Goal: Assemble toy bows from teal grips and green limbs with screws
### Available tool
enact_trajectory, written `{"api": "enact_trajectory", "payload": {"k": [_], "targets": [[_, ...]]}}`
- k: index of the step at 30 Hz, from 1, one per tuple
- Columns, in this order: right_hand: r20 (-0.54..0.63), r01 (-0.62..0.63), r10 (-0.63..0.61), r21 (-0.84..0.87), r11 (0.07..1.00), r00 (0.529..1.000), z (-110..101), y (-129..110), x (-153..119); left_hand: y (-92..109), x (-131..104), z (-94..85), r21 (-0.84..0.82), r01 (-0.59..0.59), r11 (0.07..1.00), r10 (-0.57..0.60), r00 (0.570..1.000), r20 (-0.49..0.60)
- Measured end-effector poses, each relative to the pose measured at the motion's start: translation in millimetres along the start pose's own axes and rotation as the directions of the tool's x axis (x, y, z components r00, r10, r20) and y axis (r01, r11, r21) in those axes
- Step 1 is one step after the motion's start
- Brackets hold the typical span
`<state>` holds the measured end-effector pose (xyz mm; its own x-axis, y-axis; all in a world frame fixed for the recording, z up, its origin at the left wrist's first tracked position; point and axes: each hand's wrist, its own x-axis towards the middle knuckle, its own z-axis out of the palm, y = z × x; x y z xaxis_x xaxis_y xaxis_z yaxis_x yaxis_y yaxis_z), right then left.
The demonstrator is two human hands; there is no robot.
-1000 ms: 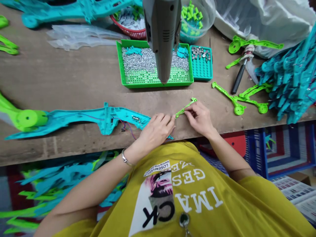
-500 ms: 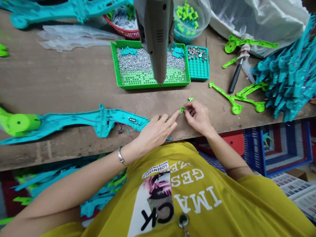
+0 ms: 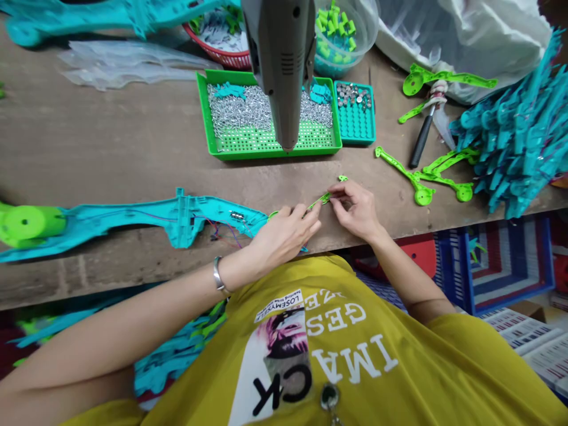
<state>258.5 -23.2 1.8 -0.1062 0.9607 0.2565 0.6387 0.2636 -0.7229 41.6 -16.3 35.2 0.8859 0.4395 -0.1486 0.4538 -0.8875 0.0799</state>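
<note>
A long turquoise plastic shell (image 3: pixel 146 218) lies along the table's front edge, with thin wires and a small metal spring-like part in it. My left hand (image 3: pixel 287 234) rests palm down over its right end, fingers stretched out and lying across a slim lime-green plastic arm (image 3: pixel 325 199). Most of that arm is hidden under my fingers. Its far tip shows beyond my right hand (image 3: pixel 356 208), whose thumb and index finger are closed on it in a pinch. At the shell's left end sits a round lime-green piece (image 3: pixel 33 228).
A grey powered tool (image 3: pixel 284 77) hangs over a green tray (image 3: pixel 275 155) of small screws. Right of it stand a turquoise tray (image 3: pixel 357 141) of metal discs, loose lime-green arms (image 3: pixel 423 194), a black-handled tool (image 3: pixel 421 141) and stacked turquoise shells (image 3: pixel 510 136).
My left fingers have drawn back slightly, so more of the lime-green arm shows between the hands. My right hand keeps its pinch. The view has shifted a little.
</note>
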Motion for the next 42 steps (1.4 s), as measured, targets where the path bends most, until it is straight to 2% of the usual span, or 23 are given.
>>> {"api": "enact_trajectory", "payload": {"k": [4, 9, 14, 18, 23, 27, 32, 37, 42], "targets": [[-0.034, 0.045, -0.047, -0.056, 0.997, 0.998, -6, 4, -2, 1, 0, 1.2, 0.049, -0.008, 0.999, 0.008, 1.000, -0.001], [0.003, 0.099, -0.099, -0.118, 0.988, 0.995, -13, 7, -11, 1, -1, 2.3, 0.037, 0.005, 0.999, -0.004, 1.000, -0.006], [-0.020, 0.105, -0.111, -0.203, 0.974, 0.994, -8, 13, -22, 0, 0, 2.2, -0.041, 0.016, 0.999, -0.017, 0.999, -0.037], [-0.038, 0.101, -0.113, -0.238, 0.966, 0.993, -4, 14, -17, 1, 1, 0.7, -0.068, 0.031, 0.997, -0.034, 0.999, -0.036], [-0.047, 0.146, -0.160, -0.218, 0.965, 0.986, -3, 13, -5, 1, 1, -1.1, -0.031, 0.019, 0.999, -0.019, 1.000, -0.016], [-0.033, 0.109, -0.118, -0.199, 0.974, 0.992, 1, 15, -2, 1, 1, -0.7, -0.089, 0.031, 0.995, -0.034, 0.999, -0.031], [-0.051, 0.094, -0.106, -0.193, 0.977, 0.993, 5, 18, -3, 1, 1, -1.4, -0.060, 0.038, 0.997, -0.038, 0.999, 0.001], [-0.050, 0.138, -0.158, -0.288, 0.948, 0.986, 7, 18, -6, 0, 1, 0.2, -0.059, 0.016, 0.998, -0.018, 1.000, -0.023], [-0.046, 0.194, -0.240, -0.454, 0.870, 0.970, 8, 16, -15, 0, -1, 3.9, -0.006, 0.004, 1.000, -0.004, 0.999, -0.038]]}}
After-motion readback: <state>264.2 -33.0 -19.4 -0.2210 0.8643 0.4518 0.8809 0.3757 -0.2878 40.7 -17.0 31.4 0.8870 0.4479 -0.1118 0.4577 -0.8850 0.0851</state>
